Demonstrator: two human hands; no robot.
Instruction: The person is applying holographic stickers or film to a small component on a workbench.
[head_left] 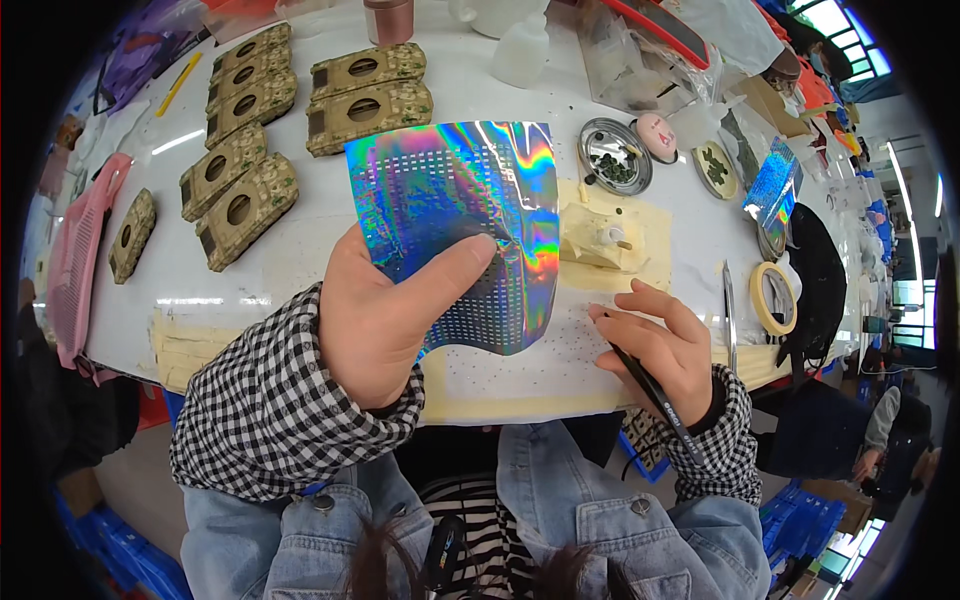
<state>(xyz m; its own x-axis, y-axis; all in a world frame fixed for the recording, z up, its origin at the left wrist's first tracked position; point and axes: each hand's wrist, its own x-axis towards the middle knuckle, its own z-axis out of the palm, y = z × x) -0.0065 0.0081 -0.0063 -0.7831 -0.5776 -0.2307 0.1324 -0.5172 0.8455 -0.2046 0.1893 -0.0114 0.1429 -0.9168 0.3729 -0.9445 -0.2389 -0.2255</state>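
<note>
My left hand [385, 315] grips a shiny holographic sheet [450, 195] by its lower left, thumb on top. Rows of small pale rectangular marks run across the sheet, which bends at its right and lower edges. In my right hand [665, 345] are slim black tweezers [652, 388], held like a pen, with the tips hidden near the fingertips. Just beyond that hand, a tape-covered block [590, 240] bears a small white peg-like part [611, 236]. Under both hands lies the white tabletop [480, 385], dotted with tiny dark specks and edged with masking tape.
Several camouflage model tank hulls [240, 210] with round holes stand at the left. A round metal dish [612, 160] and a smaller dish [715, 168] hold small green parts. A tape roll [773, 298] lies at the right; a pink basket [90, 260] lies far left.
</note>
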